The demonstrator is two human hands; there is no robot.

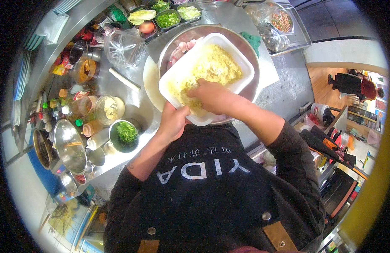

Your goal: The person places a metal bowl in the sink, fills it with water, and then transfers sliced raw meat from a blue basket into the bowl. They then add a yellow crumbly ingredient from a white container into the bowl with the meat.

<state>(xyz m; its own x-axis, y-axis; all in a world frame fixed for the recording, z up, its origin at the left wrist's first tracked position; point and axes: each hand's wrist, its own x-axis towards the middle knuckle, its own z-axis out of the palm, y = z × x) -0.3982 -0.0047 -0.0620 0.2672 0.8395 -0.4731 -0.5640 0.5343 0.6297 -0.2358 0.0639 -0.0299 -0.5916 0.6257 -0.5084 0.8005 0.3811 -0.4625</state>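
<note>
My left hand [173, 122] grips the near-left rim of a white plastic tub [247, 66]. The tub is tilted over a wide stainless steel bowl [256, 63]. Pale yellow minced food [218, 64], which looks like minced garlic, covers much of the tub's floor. Into this mince reach the fingers of my right hand [212, 96]; its fingertips are partly hidden, so whether they pinch any of it is unclear. Pinkish raw meat pieces [182, 50] show in the steel bowl beyond the tub's left side. A pale round board [152, 83] lies partly beneath the bowl.
Left on the steel counter are a white stick-like piece [124, 78], a plastic bag [124, 47], cut greens in a cup [127, 132], squeeze bottles [97, 139] and a steel bowl [70, 147]. Vegetable containers [167, 19] line the back. A metal tray [300, 28] sits back right; a person [353, 84] stands farther off.
</note>
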